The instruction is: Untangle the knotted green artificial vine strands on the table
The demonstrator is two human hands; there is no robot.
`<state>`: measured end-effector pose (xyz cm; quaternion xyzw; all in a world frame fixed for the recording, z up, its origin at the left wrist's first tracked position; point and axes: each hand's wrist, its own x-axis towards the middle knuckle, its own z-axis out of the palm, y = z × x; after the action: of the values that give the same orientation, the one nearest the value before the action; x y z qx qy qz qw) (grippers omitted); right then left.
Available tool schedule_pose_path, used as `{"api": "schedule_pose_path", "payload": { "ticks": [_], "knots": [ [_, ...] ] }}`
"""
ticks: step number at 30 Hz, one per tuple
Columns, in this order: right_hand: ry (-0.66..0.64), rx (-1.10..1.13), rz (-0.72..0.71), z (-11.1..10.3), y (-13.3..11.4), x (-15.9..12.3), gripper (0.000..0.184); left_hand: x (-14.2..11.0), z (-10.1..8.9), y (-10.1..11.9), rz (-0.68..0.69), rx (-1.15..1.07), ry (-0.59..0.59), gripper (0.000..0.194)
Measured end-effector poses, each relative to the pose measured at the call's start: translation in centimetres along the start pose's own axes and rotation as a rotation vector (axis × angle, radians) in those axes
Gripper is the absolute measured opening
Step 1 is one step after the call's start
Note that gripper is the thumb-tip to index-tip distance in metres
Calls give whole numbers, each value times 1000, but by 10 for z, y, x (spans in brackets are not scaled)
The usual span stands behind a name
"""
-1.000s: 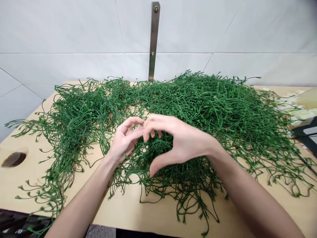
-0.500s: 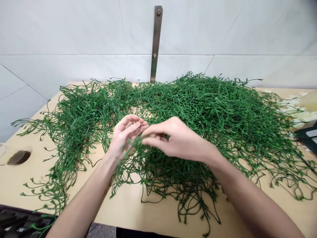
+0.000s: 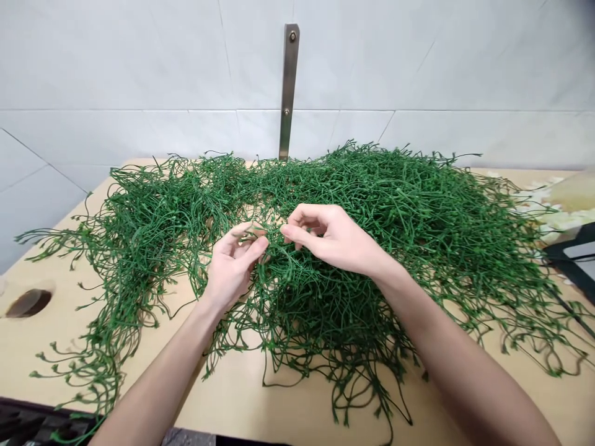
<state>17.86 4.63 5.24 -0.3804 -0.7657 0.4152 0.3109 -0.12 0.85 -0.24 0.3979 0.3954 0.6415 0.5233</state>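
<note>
Thin green plant stems with small branched tips, looking like plastic, lie in a tangled heap (image 3: 409, 217) across the table. Over the middle of it, my left hand (image 3: 232, 263) has thumb and fingers closed around a thin green stem. Just to its right, my right hand (image 3: 337, 238) pinches with thumb and forefinger at what seems the other part of that stem. The hands are a small gap apart, and the fingers partly hide the stem. Beneath them sits a denser clump of stems (image 3: 325, 310) near the table's front.
The pale wooden table (image 3: 279, 409) stands against a white tiled wall (image 3: 139, 62) with a metal strip (image 3: 289, 87). A round dark hole (image 3: 30, 303) is at the left. On the right are white flowers (image 3: 553, 223) and a black-edged object (image 3: 571, 254). Stems overhang the front left edge.
My right hand closed from a wide, open curve to a pinch beside my left hand, then drew slightly right and up. My left thumb has come down onto the fingers.
</note>
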Motion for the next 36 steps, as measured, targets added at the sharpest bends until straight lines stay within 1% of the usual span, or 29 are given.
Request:
{"api": "schedule_pose_path", "payload": {
  "ticks": [3, 6, 9, 11, 13, 16, 21, 25, 27, 29, 31, 33, 36],
  "knots": [
    [83, -1, -10, -2, 1, 3, 21, 2, -3, -7, 77, 58, 21, 19],
    [88, 159, 14, -1, 3, 5, 19, 2, -3, -8, 134, 91, 55, 18],
    [-15, 309, -14, 1, 6, 5, 20, 0, 0, -7, 153, 135, 83, 17],
    [-104, 357, -47, 2, 7, 5, 18, 0, 1, -6, 144, 161, 73, 17],
    [-161, 379, -71, 2, 9, 5, 16, -1, 1, -6, 124, 171, 48, 18],
    [-170, 373, -94, 1, 10, 4, 15, -2, 1, -6, 96, 154, 16, 22],
    [-133, 330, -178, 0, 9, 3, 14, -2, 3, -3, 31, 93, 7, 29],
    [-118, 302, -206, 0, 9, 3, 13, -2, 6, -1, -7, 92, 19, 30],
    [-126, 266, -218, 1, 10, 4, 15, -2, 6, -2, -5, 123, 20, 28],
    [-152, 228, -217, 2, 10, 4, 16, -2, 5, -4, 34, 171, 0, 25],
    [-170, 209, -193, 3, 11, 4, 19, -1, 4, -6, 90, 223, -21, 21],
    [-174, 202, -161, 3, 12, 3, 26, -1, 3, -8, 116, 254, -41, 19],
    [-177, 142, -151, 3, 13, 2, 28, -1, 3, -9, 73, 247, -44, 21]
  ]
}}
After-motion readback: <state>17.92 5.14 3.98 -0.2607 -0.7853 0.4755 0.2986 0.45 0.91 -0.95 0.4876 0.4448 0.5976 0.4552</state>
